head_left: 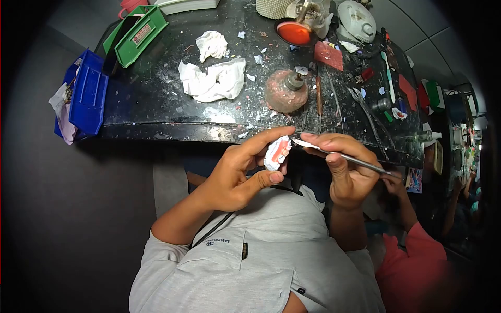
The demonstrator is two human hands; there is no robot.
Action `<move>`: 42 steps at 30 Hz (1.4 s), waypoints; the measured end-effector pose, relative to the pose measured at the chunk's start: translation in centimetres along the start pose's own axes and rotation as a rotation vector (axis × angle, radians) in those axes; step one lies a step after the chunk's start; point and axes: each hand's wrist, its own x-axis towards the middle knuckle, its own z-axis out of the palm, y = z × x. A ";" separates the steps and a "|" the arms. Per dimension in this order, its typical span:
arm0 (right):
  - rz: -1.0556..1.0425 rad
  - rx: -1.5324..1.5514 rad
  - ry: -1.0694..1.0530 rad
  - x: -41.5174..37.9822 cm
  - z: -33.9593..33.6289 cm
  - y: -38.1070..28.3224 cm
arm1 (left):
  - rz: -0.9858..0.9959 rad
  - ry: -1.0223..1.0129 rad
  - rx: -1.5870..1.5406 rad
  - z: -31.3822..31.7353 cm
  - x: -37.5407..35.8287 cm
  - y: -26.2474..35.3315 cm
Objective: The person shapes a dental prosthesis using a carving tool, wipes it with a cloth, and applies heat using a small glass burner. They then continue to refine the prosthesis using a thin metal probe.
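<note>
Between the thumb and fingers of my left hand point(237, 175) is a small white dental model point(276, 153) with pinkish-orange wax and tooth shapes on it. My right hand point(349, 169) grips a thin metal wax carving knife point(342, 155). The knife's pale blade tip points left and lies close beside the model; whether it touches cannot be made out. Both hands are in front of my chest, just off the table's front edge. Beyond them on the table stands a round glass spirit burner point(287, 91) with a metal neck.
Crumpled white tissues point(214, 78) lie on the dark, debris-strewn table point(156, 104). A blue bin point(88, 99) and a green bin point(140, 39) stand left. Metal tools point(370, 115), a red wax sheet point(329, 56) and an orange-filled dish point(294, 33) are right. A co-worker's pink sleeve point(425, 242) is close by.
</note>
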 end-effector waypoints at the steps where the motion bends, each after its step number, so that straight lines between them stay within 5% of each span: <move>1: -0.014 -0.018 -0.006 0.0 0.2 0.2 | -0.017 0.038 -0.022 0.1 0.0 0.1; 22: -0.026 -0.111 -0.108 -0.1 0.8 -0.7 | 0.167 0.000 0.336 -0.7 0.0 -0.4; 42: -0.038 -0.133 -0.157 -0.3 0.3 -0.4 | 0.134 0.006 0.369 -0.8 -0.1 -0.4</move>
